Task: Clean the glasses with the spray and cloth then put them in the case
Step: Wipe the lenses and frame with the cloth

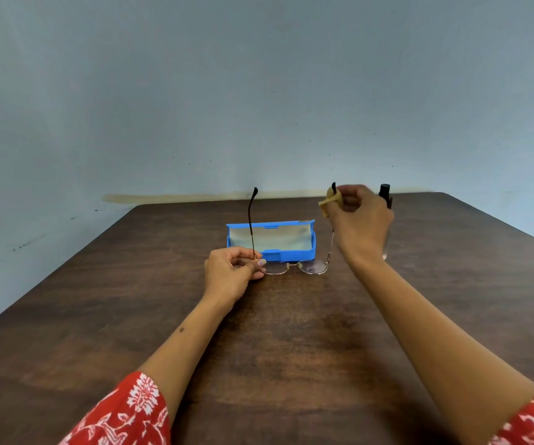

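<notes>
Thin-rimmed glasses (310, 267) hang just above the brown table, lenses down, both temple arms pointing up. My left hand (232, 273) pinches the frame at the left hinge. Raised higher, my right hand (357, 216) holds a small tan cloth (331, 200) wrapped around the black tip of the right temple arm. Right behind the lenses lies the blue case (306, 248), open, with a pale lining. A spray bottle with a black cap (385, 191) stands behind my right hand, mostly hidden by it.
The dark wooden table (275, 342) reaches a pale blue wall at the back. Its left and right edges slant inward toward the far end. Red patterned sleeves cover both upper forearms at the bottom of the view.
</notes>
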`<control>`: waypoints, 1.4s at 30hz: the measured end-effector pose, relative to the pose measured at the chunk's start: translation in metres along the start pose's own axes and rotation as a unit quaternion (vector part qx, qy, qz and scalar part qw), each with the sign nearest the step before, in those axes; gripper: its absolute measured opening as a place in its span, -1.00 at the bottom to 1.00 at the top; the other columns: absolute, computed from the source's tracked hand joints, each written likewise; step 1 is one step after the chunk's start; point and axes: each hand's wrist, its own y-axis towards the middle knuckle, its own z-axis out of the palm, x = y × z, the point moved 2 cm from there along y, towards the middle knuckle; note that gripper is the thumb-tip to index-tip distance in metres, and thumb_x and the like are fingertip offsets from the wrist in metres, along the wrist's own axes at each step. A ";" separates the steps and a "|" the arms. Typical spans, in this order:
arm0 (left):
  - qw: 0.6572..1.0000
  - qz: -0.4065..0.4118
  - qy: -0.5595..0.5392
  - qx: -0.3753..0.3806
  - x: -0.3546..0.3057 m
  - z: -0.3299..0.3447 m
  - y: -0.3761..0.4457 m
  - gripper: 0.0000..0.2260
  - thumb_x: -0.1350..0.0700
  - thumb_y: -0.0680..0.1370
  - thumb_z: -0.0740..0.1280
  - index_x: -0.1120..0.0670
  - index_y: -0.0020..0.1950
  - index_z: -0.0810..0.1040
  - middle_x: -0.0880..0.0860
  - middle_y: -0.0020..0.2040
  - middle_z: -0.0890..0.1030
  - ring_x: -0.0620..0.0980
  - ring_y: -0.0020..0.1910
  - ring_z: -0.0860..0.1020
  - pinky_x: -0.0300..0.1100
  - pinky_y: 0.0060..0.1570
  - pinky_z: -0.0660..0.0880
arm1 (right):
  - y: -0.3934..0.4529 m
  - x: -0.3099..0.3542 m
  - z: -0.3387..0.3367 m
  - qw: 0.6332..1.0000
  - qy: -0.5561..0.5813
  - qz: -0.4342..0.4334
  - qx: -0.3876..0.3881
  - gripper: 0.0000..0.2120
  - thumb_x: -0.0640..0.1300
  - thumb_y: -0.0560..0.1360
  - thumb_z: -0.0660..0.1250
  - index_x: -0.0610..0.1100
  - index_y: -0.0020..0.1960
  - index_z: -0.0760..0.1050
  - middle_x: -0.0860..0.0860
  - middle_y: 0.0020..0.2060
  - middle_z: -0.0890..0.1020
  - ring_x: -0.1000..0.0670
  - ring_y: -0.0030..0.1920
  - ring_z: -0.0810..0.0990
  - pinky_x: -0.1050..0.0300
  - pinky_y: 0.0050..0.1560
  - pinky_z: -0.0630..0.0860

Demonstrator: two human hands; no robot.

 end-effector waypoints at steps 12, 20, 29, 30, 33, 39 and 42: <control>1.000 0.014 0.007 -0.003 -0.002 0.001 -0.001 -0.88 0.36 0.41 0.44 0.15 -0.22 0.61 0.16 -0.30 0.64 -0.10 -0.35 0.64 -0.31 -0.28 0.60 | -0.021 -0.037 0.004 0.989 -0.072 0.112 0.061 -0.90 -0.20 0.37 0.43 -0.06 -0.13 0.59 0.05 -0.29 0.63 0.04 -0.19 0.61 0.12 -0.08 0.55; 1.000 0.020 0.021 0.000 0.000 0.001 -0.002 -0.92 0.35 0.40 0.45 0.19 -0.19 0.63 0.18 -0.31 0.64 -0.11 -0.40 0.63 -0.33 -0.30 0.59 | 0.004 0.005 -0.002 0.999 -0.025 0.034 0.005 -0.85 -0.20 0.36 0.41 -0.06 -0.08 0.59 0.08 -0.27 0.63 0.10 -0.19 0.61 0.31 -0.15 0.46; 1.000 0.010 0.016 0.004 -0.003 0.001 -0.003 -0.88 0.34 0.41 0.45 0.14 -0.21 0.62 0.12 -0.31 0.64 -0.12 -0.39 0.63 -0.34 -0.30 0.59 | 0.005 0.018 -0.004 1.000 -0.003 -0.012 -0.010 -0.81 -0.19 0.30 0.44 -0.01 -0.10 0.60 0.12 -0.27 0.66 0.13 -0.19 0.63 0.26 -0.09 0.52; 1.000 0.008 0.015 0.005 -0.003 0.001 -0.003 -0.89 0.34 0.41 0.45 0.14 -0.21 0.62 0.12 -0.31 0.64 -0.12 -0.39 0.63 -0.34 -0.30 0.59 | 0.005 0.019 -0.005 1.000 0.005 -0.010 -0.009 -0.80 -0.20 0.30 0.45 -0.01 -0.11 0.59 0.12 -0.28 0.65 0.13 -0.21 0.63 0.23 -0.09 0.55; 1.000 0.005 0.011 0.005 -0.002 0.001 -0.003 -0.89 0.34 0.41 0.45 0.14 -0.21 0.62 0.12 -0.32 0.64 -0.12 -0.40 0.63 -0.34 -0.31 0.59 | 0.006 0.024 -0.007 1.000 0.023 -0.011 -0.003 -0.81 -0.23 0.30 0.45 -0.04 -0.13 0.59 0.13 -0.30 0.65 0.18 -0.25 0.64 0.26 -0.11 0.56; 1.000 0.004 0.010 0.002 -0.002 0.002 -0.002 -0.88 0.34 0.41 0.45 0.13 -0.22 0.62 0.12 -0.31 0.64 -0.10 -0.37 0.64 -0.30 -0.27 0.61 | 0.008 0.031 -0.005 0.999 0.034 -0.021 -0.010 -0.84 -0.21 0.30 0.44 -0.06 -0.12 0.61 0.10 -0.29 0.67 0.17 -0.26 0.64 0.39 -0.12 0.49; 1.000 0.003 0.007 0.000 -0.002 0.001 -0.002 -0.87 0.34 0.41 0.45 0.12 -0.22 0.62 0.10 -0.32 0.64 -0.10 -0.37 0.64 -0.29 -0.27 0.61 | 0.006 0.034 -0.004 0.998 0.051 -0.022 -0.022 -0.86 -0.19 0.33 0.43 -0.07 -0.11 0.61 0.11 -0.29 0.65 0.18 -0.26 0.64 0.36 -0.11 0.52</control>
